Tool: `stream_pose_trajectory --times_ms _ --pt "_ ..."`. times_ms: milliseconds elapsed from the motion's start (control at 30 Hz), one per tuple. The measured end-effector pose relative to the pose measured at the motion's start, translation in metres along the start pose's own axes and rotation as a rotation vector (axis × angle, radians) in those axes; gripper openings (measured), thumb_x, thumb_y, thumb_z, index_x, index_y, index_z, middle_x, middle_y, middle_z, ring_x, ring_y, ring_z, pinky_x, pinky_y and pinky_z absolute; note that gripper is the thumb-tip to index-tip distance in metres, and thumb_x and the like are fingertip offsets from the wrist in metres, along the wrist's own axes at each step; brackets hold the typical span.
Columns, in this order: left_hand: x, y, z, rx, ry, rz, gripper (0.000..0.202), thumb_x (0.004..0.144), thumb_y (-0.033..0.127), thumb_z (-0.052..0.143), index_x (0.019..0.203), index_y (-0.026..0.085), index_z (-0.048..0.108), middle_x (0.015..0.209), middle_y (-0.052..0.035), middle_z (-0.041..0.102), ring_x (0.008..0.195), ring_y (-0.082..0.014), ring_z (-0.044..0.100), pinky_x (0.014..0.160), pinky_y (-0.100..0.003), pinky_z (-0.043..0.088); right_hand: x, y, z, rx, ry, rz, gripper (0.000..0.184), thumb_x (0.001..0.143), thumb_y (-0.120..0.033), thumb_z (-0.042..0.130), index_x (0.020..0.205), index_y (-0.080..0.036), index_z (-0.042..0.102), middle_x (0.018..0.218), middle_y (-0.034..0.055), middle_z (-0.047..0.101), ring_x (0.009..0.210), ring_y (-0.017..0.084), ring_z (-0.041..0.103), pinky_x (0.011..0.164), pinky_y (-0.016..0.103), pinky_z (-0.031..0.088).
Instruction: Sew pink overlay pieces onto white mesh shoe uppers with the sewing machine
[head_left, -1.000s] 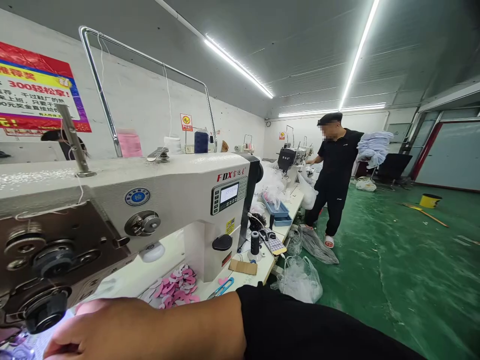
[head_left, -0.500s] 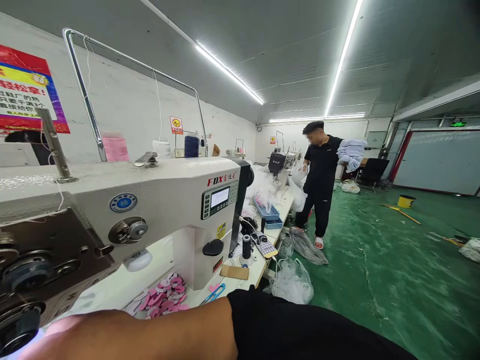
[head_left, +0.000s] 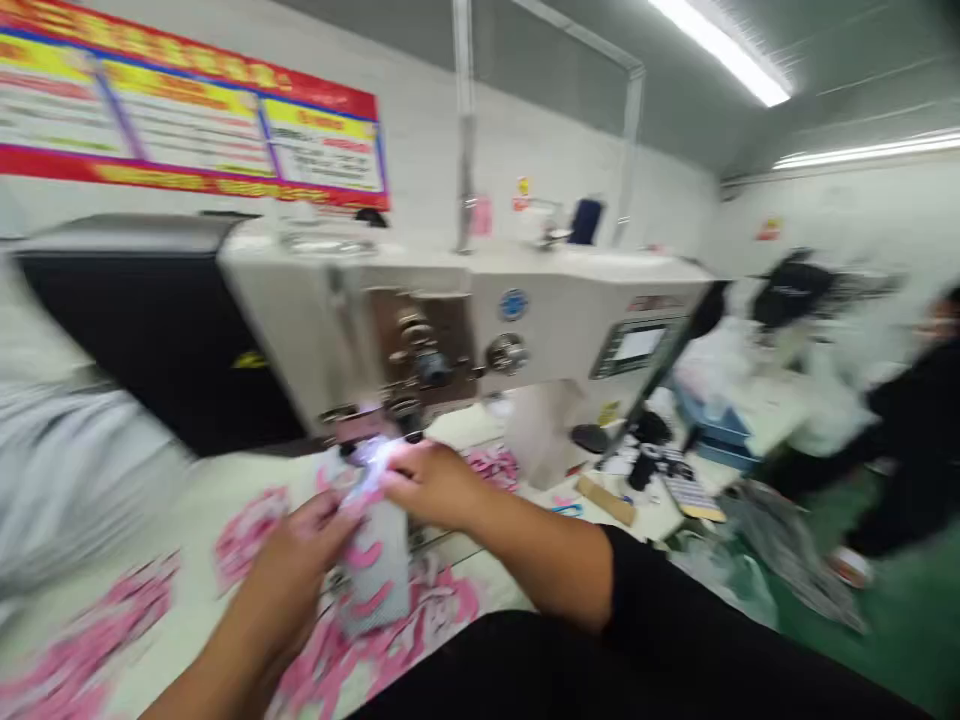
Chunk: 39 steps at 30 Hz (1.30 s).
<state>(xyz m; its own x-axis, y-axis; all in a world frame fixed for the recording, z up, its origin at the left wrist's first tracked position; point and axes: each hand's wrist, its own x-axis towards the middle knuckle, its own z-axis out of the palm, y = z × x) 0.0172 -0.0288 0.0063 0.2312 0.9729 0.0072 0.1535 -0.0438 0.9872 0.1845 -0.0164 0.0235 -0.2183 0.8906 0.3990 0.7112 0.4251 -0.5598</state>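
Note:
Under the lit needle area of a white sewing machine [head_left: 570, 310], a pale grey-white fabric piece [head_left: 390, 565] with pink curved patches hangs toward me. My left hand [head_left: 296, 555] is closed on its left side near the needle. My right hand [head_left: 435, 485] pinches its upper right edge, close beside the machine head. Motion blur smears the fingertips, and glare hides the needle. Loose pink and white curved cut pieces [head_left: 439, 620] lie on the table below the fabric.
More pink pieces [head_left: 112, 640] lie at left, beside bundled pale fabric [head_left: 67, 480]. Right of the machine are a brown cardboard strip [head_left: 606, 500], blue-handled snips [head_left: 568, 510], a dark thread spool [head_left: 643, 467] and blue trays [head_left: 720, 440]. Another person [head_left: 911, 430] stands at far right.
My view has swung left and down from the room to the machine head. Both hands and the fabric are now in view; before, only my right arm showed.

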Motion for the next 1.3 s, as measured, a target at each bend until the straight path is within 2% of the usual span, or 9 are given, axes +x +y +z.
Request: stream_pose_trajectory --times_ms 67,167,367,600,733,833,967,1167,1300 --pt "0.004 -0.011 -0.009 -0.096 -0.013 -0.054 0.043 0.076 0.05 0.072 0.102 0.016 0.071 0.088 -0.0048 0.073 0.076 -0.021 0.065 0.068 -0.031 0.051 0.0 0.004 0.003 0.079 -0.016 0.002 0.025 0.086 -0.019 0.056 0.062 -0.018 0.05 0.068 -0.0037 0.049 0.069 0.011 0.045 0.064 0.024 0.03" --pt "0.01 -0.021 -0.015 -0.181 -0.024 -0.065 0.039 0.075 0.048 0.073 0.099 0.017 0.071 0.077 -0.002 0.07 0.065 -0.0168 0.06 0.062 -0.027 0.046 0.0 0.01 0.006 0.14 -0.034 0.027 0.019 0.089 -0.023 0.052 0.07 -0.018 0.056 0.079 -0.0009 0.054 0.073 0.013 0.048 0.067 0.025 0.032" --pt "0.005 -0.021 -0.013 -0.164 -0.033 -0.055 0.03 0.08 0.046 0.071 0.091 0.019 0.069 0.077 -0.001 0.066 0.067 -0.0155 0.058 0.064 -0.027 0.045 -0.003 0.005 -0.001 0.095 -0.066 0.104 0.022 0.088 -0.027 0.053 0.068 -0.02 0.054 0.078 -0.0014 0.053 0.074 0.014 0.052 0.066 0.026 0.033" --pt "0.005 -0.021 -0.014 -0.091 -0.045 -0.057 0.027 0.082 0.045 0.066 0.092 0.02 0.067 0.078 -0.0008 0.064 0.068 -0.0166 0.057 0.064 -0.027 0.044 0.0 0.006 -0.004 0.083 -0.046 0.24 0.017 0.087 -0.032 0.053 0.073 -0.022 0.058 0.071 -0.0015 0.054 0.066 0.015 0.05 0.058 0.027 0.03" --pt "0.006 -0.019 -0.011 -0.061 0.002 -0.075 0.028 0.08 0.047 0.067 0.09 0.021 0.067 0.08 -0.0017 0.065 0.073 -0.0178 0.058 0.068 -0.029 0.045 -0.001 0.003 -0.002 0.037 -0.031 0.204 0.016 0.088 -0.031 0.053 0.077 -0.022 0.061 0.08 0.0007 0.06 0.07 0.016 0.053 0.059 0.027 0.031" --pt "0.005 -0.016 -0.008 -0.076 0.021 -0.075 0.03 0.077 0.049 0.068 0.087 0.02 0.067 0.075 -0.0011 0.063 0.069 -0.017 0.055 0.064 -0.028 0.044 -0.003 -0.002 0.0 -0.017 -0.048 0.209 0.02 0.09 -0.032 0.051 0.075 -0.021 0.059 0.083 0.0012 0.059 0.068 0.015 0.052 0.058 0.026 0.029" --pt "0.005 -0.012 -0.006 -0.102 0.021 -0.065 0.032 0.075 0.051 0.069 0.083 0.02 0.066 0.072 -0.0008 0.06 0.065 -0.0165 0.053 0.06 -0.027 0.042 -0.004 -0.007 0.003 -0.038 -0.043 0.212 0.024 0.091 -0.031 0.049 0.071 -0.02 0.056 0.083 0.0013 0.055 0.067 0.013 0.051 0.059 0.026 0.029" --pt "0.005 -0.007 -0.004 -0.119 0.054 -0.097 0.032 0.076 0.05 0.07 0.081 0.019 0.067 0.071 -0.0009 0.06 0.066 -0.0157 0.052 0.061 -0.027 0.042 -0.004 -0.007 0.003 -0.006 -0.036 0.2 0.022 0.09 -0.026 0.049 0.07 -0.02 0.053 0.082 0.0014 0.054 0.071 0.014 0.052 0.062 0.027 0.03" --pt "0.007 -0.01 -0.002 -0.139 0.044 -0.12 0.033 0.078 0.052 0.07 0.084 0.019 0.067 0.071 -0.0003 0.06 0.063 -0.015 0.053 0.057 -0.025 0.042 -0.004 -0.004 0.004 -0.004 -0.029 0.168 0.021 0.09 -0.026 0.051 0.07 -0.02 0.053 0.081 0.001 0.054 0.07 0.014 0.051 0.061 0.027 0.03"
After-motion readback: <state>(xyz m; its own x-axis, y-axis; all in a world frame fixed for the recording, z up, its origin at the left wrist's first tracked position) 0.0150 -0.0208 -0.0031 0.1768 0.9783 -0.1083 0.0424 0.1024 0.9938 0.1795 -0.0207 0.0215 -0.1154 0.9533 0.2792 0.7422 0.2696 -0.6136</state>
